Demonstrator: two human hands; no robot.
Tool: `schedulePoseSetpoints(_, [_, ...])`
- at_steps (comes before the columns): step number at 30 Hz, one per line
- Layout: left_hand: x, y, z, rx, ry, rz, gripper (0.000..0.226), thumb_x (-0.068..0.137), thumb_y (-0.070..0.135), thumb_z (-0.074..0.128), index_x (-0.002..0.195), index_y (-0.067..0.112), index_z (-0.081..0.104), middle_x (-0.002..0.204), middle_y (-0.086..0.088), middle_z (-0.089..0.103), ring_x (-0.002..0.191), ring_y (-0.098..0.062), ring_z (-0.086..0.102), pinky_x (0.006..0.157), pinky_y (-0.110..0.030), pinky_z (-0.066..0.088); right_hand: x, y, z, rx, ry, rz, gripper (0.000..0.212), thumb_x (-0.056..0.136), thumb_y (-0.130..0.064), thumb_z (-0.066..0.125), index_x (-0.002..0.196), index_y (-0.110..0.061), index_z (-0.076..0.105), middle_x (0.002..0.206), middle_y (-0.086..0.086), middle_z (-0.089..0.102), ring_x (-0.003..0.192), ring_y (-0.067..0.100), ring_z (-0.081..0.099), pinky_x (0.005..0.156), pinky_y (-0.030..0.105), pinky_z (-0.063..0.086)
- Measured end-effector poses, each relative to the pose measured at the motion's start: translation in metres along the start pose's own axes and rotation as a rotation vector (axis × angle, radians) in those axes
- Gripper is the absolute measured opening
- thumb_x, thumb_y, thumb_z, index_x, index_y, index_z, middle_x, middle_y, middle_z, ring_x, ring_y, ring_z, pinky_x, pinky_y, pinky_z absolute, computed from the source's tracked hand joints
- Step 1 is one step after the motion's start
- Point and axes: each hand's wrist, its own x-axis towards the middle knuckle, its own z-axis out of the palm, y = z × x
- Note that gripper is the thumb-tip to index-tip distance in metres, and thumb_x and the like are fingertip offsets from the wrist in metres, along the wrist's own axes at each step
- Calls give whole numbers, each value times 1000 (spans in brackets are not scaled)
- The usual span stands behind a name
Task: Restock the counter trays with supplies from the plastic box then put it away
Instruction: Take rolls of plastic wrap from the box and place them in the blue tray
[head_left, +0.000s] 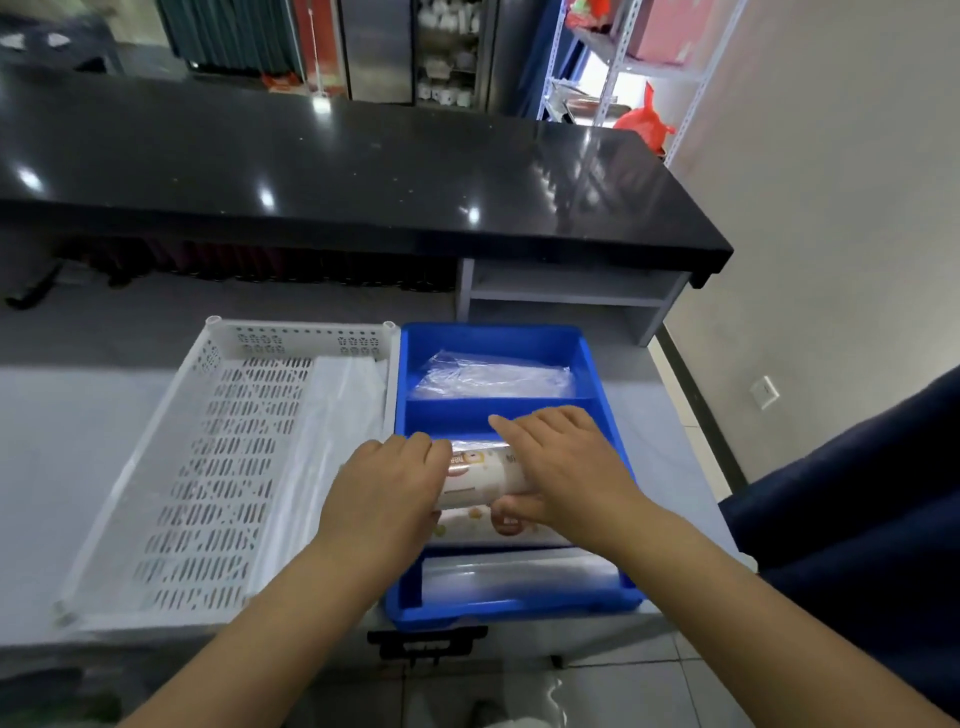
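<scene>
Everything is placed from the blue tray, which sits on the grey table. Touching its left wall is a white perforated basket. The only contents I can make out there are clear plastic bags, lying along the side nearest the blue tray.

The blue tray has three compartments. The far one holds a clear-wrapped packet. In the middle one is a printed roll, the supply now being handled, with its long axis running left to right across the tray. It lies on or just above a second printed pack; whether the two touch is not clear. The near compartment holds something clear and glossy that I cannot identify.

The left hand covers the roll's left end, its fingers curled over the top and gripping it. The right hand covers the right end, its fingers laid over the top and its thumb tucked under the near side, so it also holds the roll. Both hands are equally close, one at each end.

My guess is that the roll is being seated in the middle compartment. What matters is keeping its axis parallel to the dividers. The plastic box is not clearly in view.
</scene>
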Motion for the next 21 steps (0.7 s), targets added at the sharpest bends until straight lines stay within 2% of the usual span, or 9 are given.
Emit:
schedulePoseSetpoints(3, [-1,7,2,-35,2,46,58,34,27,89,85,16,65,72,0,66,58,-20,61,51,-30,48,-12,12,7,43,-4,13,61,71,-67,56,114,-23,53,105,-4,59,94,16,50,85,31,40])
schedulePoseSetpoints(6, [-7,6,4,-79,57,65,76,40,32,89,108,12,63,99,-4,69,87,-22,67,77,-35,55,-32,28,17,74,21,86,57,67,-63,65,104,-22,51,100,-4,57,87,12,49,76,24,40])
schedulePoseSetpoints(8, [-11,2,5,-115,60,66,69,43,33,89,105,15,63,98,-2,69,87,-21,66,78,-34,55,-47,40,24,96,39,181,57,66,-59,70,104,-22,51,101,-3,57,87,10,48,74,20,36])
schedulePoseSetpoints(10, [-14,1,5,-115,-70,128,51,50,40,87,93,22,66,86,5,69,78,-15,65,71,-28,53,-61,51,31,122,85,268,58,64,-55,75,104,-20,52,99,-1,58,84,8,44,72,19,34])
schedulePoseSetpoints(11, [-14,1,6,-99,-192,166,42,58,44,82,92,25,66,88,7,69,81,-13,64,74,-28,51,-66,54,34,134,105,302,59,63,-53,77,104,-18,53,98,0,58,84,7,42,71,19,34])
schedulePoseSetpoints(12, [-15,3,11,-86,-318,193,38,68,47,73,98,26,64,95,7,69,90,-14,62,82,-28,47,-70,55,36,144,121,328,59,62,-51,79,103,-16,54,96,1,58,83,7,43,71,19,35])
schedulePoseSetpoints(14, [-16,6,25,-26,-470,224,40,79,50,60,111,26,59,111,4,66,104,-17,55,94,-31,39,-73,56,41,148,161,351,59,60,-47,82,100,-14,55,91,2,58,81,12,50,70,21,39])
schedulePoseSetpoints(17, [-12,8,37,71,-590,230,45,79,52,58,114,24,59,112,-1,64,105,-22,50,95,-33,36,-71,55,45,169,200,358,58,59,-45,83,99,-13,56,89,3,58,82,16,55,69,24,46])
schedulePoseSetpoints(21, [-7,12,45,99,-647,226,43,79,49,60,112,22,61,110,-4,62,104,-23,47,92,-32,37,-70,54,48,202,235,376,58,60,-44,83,100,-12,56,90,4,58,84,17,56,70,27,50])
